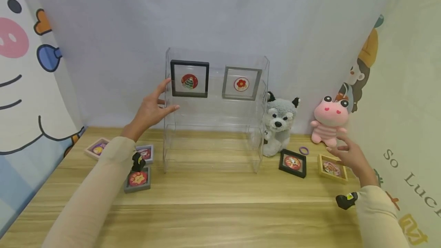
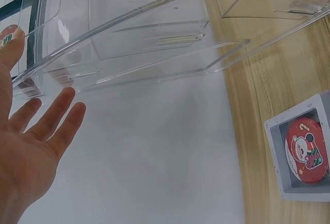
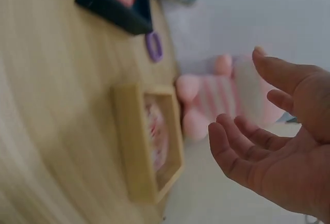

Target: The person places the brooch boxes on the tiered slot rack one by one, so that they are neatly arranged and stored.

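Observation:
My left hand (image 1: pixel 151 106) is at the left side of a clear acrylic display rack (image 1: pixel 213 163), fingers spread around its upright edge. Close to its fingertips, a black frame with a Christmas-tree badge (image 1: pixel 190 95) stands on the top tier. On that tier's right side stands a grey frame with a red-flower badge (image 1: pixel 255 84). My right hand (image 1: pixel 352 158) hovers with relaxed fingers above a light wooden frame with a pink badge (image 1: pixel 322 168), holding nothing. In the right wrist view that wooden frame (image 3: pixel 135 146) lies on the table, apart from the fingers.
Left of the rack lie a grey frame with a star badge (image 1: pixel 138 190), a pale grey frame (image 2: pixel 299 195) and a pinkish frame (image 1: pixel 91 150). At right are a black frame (image 1: pixel 293 171), a purple ring (image 1: pixel 304 150), a husky plush (image 1: pixel 278 133) and a pink plush (image 1: pixel 329 116).

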{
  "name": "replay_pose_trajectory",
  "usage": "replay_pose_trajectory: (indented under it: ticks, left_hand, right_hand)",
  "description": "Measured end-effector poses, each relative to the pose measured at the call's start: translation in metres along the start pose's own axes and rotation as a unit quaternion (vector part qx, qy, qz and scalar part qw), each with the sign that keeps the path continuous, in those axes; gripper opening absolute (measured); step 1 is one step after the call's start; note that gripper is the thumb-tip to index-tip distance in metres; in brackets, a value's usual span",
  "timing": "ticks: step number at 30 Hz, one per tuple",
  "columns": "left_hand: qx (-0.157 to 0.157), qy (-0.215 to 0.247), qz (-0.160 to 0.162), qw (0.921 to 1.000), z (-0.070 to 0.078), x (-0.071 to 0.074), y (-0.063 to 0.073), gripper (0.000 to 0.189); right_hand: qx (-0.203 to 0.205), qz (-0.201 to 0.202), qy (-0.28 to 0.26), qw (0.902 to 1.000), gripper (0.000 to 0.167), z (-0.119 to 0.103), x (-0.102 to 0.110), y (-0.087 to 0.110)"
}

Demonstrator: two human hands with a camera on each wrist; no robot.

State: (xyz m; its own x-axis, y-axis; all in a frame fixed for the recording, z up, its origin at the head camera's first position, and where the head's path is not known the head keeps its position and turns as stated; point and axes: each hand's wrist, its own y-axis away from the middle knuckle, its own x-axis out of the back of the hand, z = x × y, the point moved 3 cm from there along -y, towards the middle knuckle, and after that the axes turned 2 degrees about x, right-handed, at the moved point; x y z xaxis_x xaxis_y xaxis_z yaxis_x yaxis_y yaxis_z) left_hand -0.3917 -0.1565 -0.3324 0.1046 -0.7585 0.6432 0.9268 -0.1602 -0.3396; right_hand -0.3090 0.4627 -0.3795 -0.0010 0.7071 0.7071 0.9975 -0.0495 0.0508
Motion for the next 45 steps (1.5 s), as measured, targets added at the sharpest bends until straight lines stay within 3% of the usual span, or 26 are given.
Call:
replay_pose_trajectory:
  ticks: [8, 20, 26, 31, 37, 45]
  left_hand:
    - [-0.004, 0.003, -0.003, 1.0000, -0.001, 0.002, 0.003, 0.090]
    - [-0.005, 0.003, 0.003, 1.0000, -0.003, 0.003, 0.004, 0.089]
    - [-0.002, 0.006, -0.001, 1.0000, -0.001, 0.002, 0.002, 0.089]
    - [0.001, 0.006, -0.001, 1.0000, 0.000, 0.003, 0.000, 0.089]
    - [-0.001, 0.007, -0.004, 1.0000, 0.001, 0.004, 0.000, 0.089]
    - [-0.001, 0.009, -0.003, 1.0000, 0.000, 0.003, -0.001, 0.089]
  right_hand:
    - [-0.063, -0.033, 0.045, 0.9965, 0.082, 0.034, 0.002, -0.003]
    - [-0.082, -0.080, 0.098, 0.9885, 0.078, 0.056, 0.005, -0.017]
    - [-0.133, -0.130, 0.064, 0.9805, 0.084, 0.061, 0.003, -0.016]
    - [-0.160, -0.135, 0.015, 0.9778, 0.082, 0.063, 0.002, -0.013]
    - [-0.165, -0.129, 0.016, 0.9778, 0.080, 0.063, 0.003, -0.012]
    - [-0.164, -0.152, 0.030, 0.9742, 0.078, 0.065, 0.004, -0.012]
